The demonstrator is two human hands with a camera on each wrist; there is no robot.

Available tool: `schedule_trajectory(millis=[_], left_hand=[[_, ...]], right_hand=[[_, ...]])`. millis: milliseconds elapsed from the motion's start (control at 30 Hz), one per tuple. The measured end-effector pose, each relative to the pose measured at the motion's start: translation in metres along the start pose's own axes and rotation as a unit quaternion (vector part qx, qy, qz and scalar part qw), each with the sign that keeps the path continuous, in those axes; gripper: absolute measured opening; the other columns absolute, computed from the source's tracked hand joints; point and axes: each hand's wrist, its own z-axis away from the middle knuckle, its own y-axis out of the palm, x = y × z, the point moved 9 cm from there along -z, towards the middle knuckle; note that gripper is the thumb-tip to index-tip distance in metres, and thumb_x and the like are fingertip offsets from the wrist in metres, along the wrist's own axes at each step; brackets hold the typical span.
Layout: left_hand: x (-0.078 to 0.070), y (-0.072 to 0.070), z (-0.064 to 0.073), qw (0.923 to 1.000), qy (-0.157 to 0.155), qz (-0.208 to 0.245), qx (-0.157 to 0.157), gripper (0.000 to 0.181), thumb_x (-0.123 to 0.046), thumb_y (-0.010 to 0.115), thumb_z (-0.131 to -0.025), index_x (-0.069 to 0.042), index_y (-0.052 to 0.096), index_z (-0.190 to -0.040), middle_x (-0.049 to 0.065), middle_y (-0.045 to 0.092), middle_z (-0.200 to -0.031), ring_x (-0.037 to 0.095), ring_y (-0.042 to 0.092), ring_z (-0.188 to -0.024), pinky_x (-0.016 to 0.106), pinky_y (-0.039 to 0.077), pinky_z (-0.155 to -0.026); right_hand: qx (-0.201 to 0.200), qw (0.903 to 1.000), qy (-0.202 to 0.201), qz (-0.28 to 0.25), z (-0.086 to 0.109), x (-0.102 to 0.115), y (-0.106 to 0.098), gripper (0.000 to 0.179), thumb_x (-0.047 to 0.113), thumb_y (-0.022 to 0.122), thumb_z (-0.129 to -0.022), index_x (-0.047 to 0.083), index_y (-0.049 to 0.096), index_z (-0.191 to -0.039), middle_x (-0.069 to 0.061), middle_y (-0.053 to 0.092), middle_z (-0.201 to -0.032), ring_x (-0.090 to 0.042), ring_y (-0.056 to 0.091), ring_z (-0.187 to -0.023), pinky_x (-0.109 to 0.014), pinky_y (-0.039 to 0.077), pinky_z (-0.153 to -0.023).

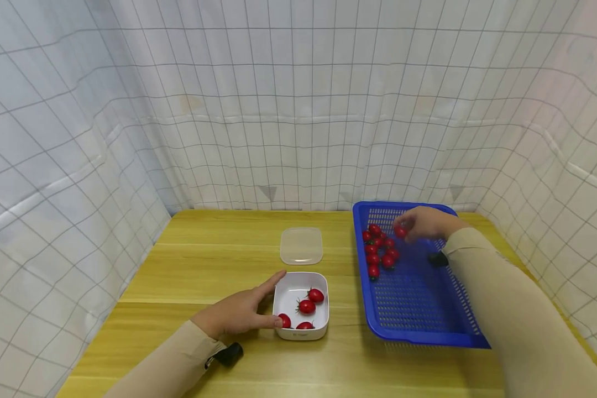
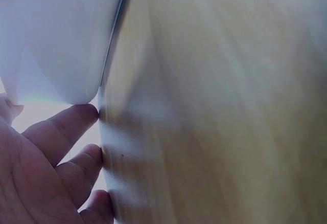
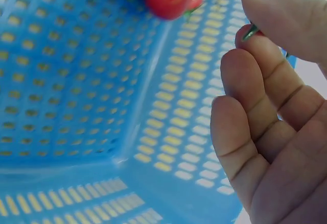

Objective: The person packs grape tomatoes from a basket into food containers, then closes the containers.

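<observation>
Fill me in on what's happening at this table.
A person is handling small red tomatoes with bare hands. The right hand pinches one tomato over the blue basket, where more tomatoes lie bunched toward the far left. The left hand rests against the left side of a white container, in which four tomatoes show. A translucent lid lies on the wooden table, just beyond the container.
</observation>
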Motion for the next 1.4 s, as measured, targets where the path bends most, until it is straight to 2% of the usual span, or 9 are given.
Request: schedule_trajectory(millis=[200,433,533,633,700,900,1100,1400], left_hand=[[0.002,0.001,0.0,1.0,-0.005,-0.005,-0.001,0.105,-0.056,0.075,-0.093,-0.028,0.011,-0.171,0.007,0.031,-0.173,0.033,0.04,-0.153,0.06,0.035,-0.123],[0.002,0.001,0.0,0.9999,-0.011,0.001,0.0,0.106,-0.056,0.076,-0.092,-0.03,0.011,-0.171,0.004,0.03,-0.173,0.031,0.038,-0.155,0.059,0.034,-0.124],[0.002,0.001,-0.001,0.9999,-0.01,0.005,0.0,0.106,-0.055,0.077,-0.092,-0.029,0.011,-0.171,0.006,0.03,-0.173,0.033,0.038,-0.155,0.06,0.033,-0.125],[0.002,0.001,-0.001,0.9999,-0.008,0.006,0.001,0.106,-0.055,0.076,-0.093,-0.028,0.01,-0.172,0.007,0.03,-0.173,0.034,0.038,-0.155,0.06,0.033,-0.125],[0.003,0.001,-0.001,0.9999,-0.01,0.008,0.001,0.107,-0.055,0.077,-0.092,-0.029,0.01,-0.172,0.006,0.03,-0.173,0.032,0.038,-0.155,0.059,0.033,-0.125],[0.003,0.001,-0.001,0.9999,-0.015,0.009,0.0,0.106,-0.056,0.077,-0.092,-0.03,0.012,-0.171,0.003,0.031,-0.173,0.03,0.038,-0.155,0.059,0.034,-0.124],[0.003,0.001,-0.001,0.9999,-0.012,0.002,0.0,0.105,-0.056,0.076,-0.093,-0.029,0.011,-0.171,0.005,0.034,-0.172,0.031,0.041,-0.153,0.06,0.035,-0.123],[0.002,0.0,-0.001,1.0,-0.004,0.004,-0.002,0.104,-0.055,0.075,-0.093,-0.027,0.013,-0.171,0.005,0.037,-0.17,0.031,0.043,-0.151,0.06,0.037,-0.122]], right_hand=[[0.009,0.9997,-0.023,-0.005,-0.001,0.031,-0.004,0.054,0.006,0.078,-0.086,0.004,0.067,-0.139,-0.012,0.078,-0.116,-0.023,0.072,-0.105,-0.046,0.059,-0.095],[0.033,0.9976,-0.059,-0.016,-0.006,0.079,0.006,0.048,0.003,0.077,-0.089,0.009,0.07,-0.136,-0.007,0.077,-0.118,-0.02,0.07,-0.109,-0.042,0.057,-0.098],[0.049,0.9968,-0.062,-0.016,-0.007,0.1,0.013,0.048,0.004,0.077,-0.088,0.015,0.071,-0.135,-0.003,0.077,-0.116,-0.018,0.07,-0.106,-0.039,0.059,-0.093],[0.077,0.995,-0.062,-0.019,-0.006,0.121,0.023,0.049,0.004,0.074,-0.089,0.019,0.071,-0.136,-0.003,0.076,-0.118,-0.019,0.069,-0.103,-0.036,0.061,-0.083],[0.089,0.9936,-0.07,-0.006,-0.004,0.137,0.028,0.047,0.006,0.075,-0.091,0.021,0.071,-0.136,-0.002,0.075,-0.119,-0.018,0.069,-0.102,-0.034,0.061,-0.08],[0.12,0.9849,-0.121,0.028,-0.001,0.181,0.048,0.044,0.003,0.077,-0.09,0.022,0.074,-0.13,0.002,0.075,-0.107,-0.014,0.068,-0.098,-0.029,0.058,-0.088],[0.152,0.9724,-0.169,0.053,0.004,0.216,0.069,0.039,0.004,0.078,-0.091,0.023,0.074,-0.125,0.005,0.073,-0.102,-0.012,0.066,-0.093,-0.026,0.058,-0.087],[0.159,0.9619,-0.213,0.063,0.01,0.242,0.085,0.039,0.005,0.077,-0.092,0.021,0.075,-0.127,0.008,0.071,-0.097,-0.01,0.063,-0.088,-0.024,0.057,-0.08]])
